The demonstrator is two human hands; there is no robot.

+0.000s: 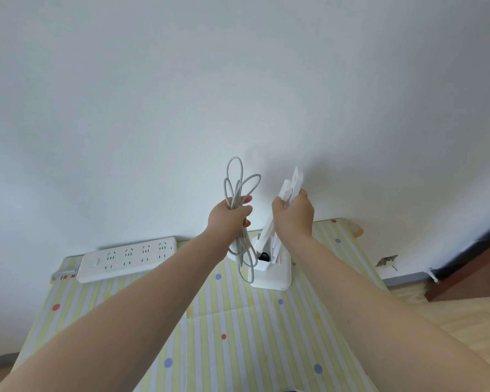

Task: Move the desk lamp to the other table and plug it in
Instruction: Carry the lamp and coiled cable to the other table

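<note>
White plastic throughout: the desk lamp (269, 264) stands with its flat square base on the striped tablecloth (224, 321), directly below the two hands, its folded arm rising into the right hand (293, 213). That hand is wrapped around the arm near its hinge. The left hand (229, 219) is clenched on the bundled cable (239, 188), loops standing above the fist and hanging below it to just beside the base.

Assessment: the lamp looks light but top-heavy once lifted by the arm; the hinge may fold under load, so the base is the safer hold. Smooth plastic may slip. The cable is soft and springy and will uncoil if the grip slackens.

A power strip (128, 258) lies against the wall, to the left of the left hand, sockets free. The plug is not visible.
</note>
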